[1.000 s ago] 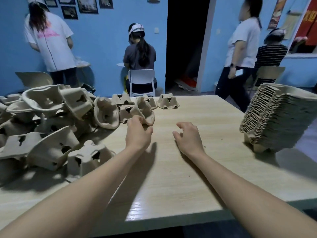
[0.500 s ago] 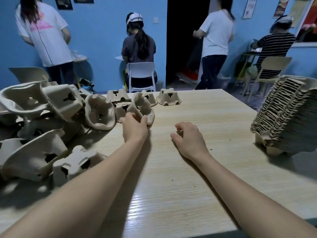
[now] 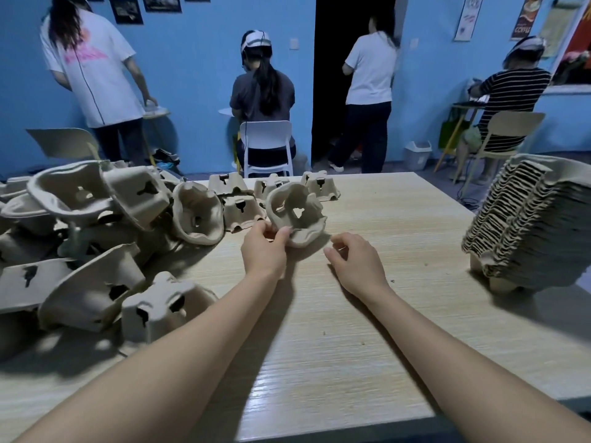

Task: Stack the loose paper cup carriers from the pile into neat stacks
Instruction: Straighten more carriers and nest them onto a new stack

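Pulp-fibre carrier (image 3: 295,214) stands tilted on its rim just beyond the left hand (image 3: 263,251), which pinches its near edge between thumb and fingers, likely to pull it free of the pile (image 3: 96,231) left of that hand. Right hand (image 3: 358,263) hovers loosely curled and empty beside it; the finished stack (image 3: 531,225) sits well apart, far right

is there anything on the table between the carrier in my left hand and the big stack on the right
Only your right hand, resting open on the table just right of the carrier. Past it, bare wood runs to the stack.
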`<state>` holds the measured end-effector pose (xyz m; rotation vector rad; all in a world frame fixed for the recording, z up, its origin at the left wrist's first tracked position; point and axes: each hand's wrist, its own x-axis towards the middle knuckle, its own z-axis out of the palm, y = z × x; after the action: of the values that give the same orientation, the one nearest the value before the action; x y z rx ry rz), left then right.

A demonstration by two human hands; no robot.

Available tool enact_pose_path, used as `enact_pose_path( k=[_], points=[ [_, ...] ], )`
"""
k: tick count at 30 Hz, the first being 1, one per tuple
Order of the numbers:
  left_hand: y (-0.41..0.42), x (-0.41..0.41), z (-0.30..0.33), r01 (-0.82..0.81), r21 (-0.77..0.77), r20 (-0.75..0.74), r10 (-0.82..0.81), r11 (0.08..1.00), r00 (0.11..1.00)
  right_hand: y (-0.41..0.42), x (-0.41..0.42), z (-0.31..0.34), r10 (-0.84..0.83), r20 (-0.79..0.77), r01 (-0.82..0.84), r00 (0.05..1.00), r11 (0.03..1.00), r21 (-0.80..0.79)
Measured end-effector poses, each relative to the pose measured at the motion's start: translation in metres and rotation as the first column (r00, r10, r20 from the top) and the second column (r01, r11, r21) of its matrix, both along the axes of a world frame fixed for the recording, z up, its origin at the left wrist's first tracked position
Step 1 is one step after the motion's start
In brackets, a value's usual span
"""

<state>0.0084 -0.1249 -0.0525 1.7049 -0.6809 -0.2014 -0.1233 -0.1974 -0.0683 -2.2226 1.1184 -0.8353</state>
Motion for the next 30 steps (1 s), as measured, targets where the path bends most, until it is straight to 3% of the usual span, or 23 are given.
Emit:
enact_pose_path(
  k=[5, 11, 17, 19, 24, 30],
  points=[
    [0.007, -0.013, 0.0, 0.109, -0.055, -0.105, -0.114, 0.993, 0.988, 0.003, -0.004, 0.018, -0.041, 0.126, 0.016, 0.991, 0.981, 0.193],
    [0.018, -0.029, 0.002, 0.227, -0.145, -0.21, -0.254, 0.963, 0.944, 0.012, -0.008, 0.038, -0.216, 0.327, 0.073, 0.92, 0.915, 0.397],
    [0.033, -0.047, 0.018, 0.325, -0.09, -0.22, -0.337, 0.941, 0.916, 0.018, -0.021, 0.058, -0.219, 0.362, 0.083, 0.906, 0.931, 0.355],
    [0.036, -0.046, 0.025, 0.292, -0.043, -0.174, -0.295, 0.955, 0.939, 0.02, -0.031, 0.07, -0.211, 0.342, 0.108, 0.916, 0.95, 0.294],
    [0.039, -0.046, 0.062, 0.192, 0.047, 0.101, -0.196, 0.98, 0.975, 0.024, -0.061, 0.098, -0.103, 0.216, 0.082, 0.971, 0.991, 0.104],
    [0.027, -0.06, 0.096, 0.279, 0.2, 0.431, -0.34, 0.939, 0.836, 0.024, -0.085, 0.123, 0.011, 0.122, -0.008, 0.992, 1.0, -0.023]
  ],
)
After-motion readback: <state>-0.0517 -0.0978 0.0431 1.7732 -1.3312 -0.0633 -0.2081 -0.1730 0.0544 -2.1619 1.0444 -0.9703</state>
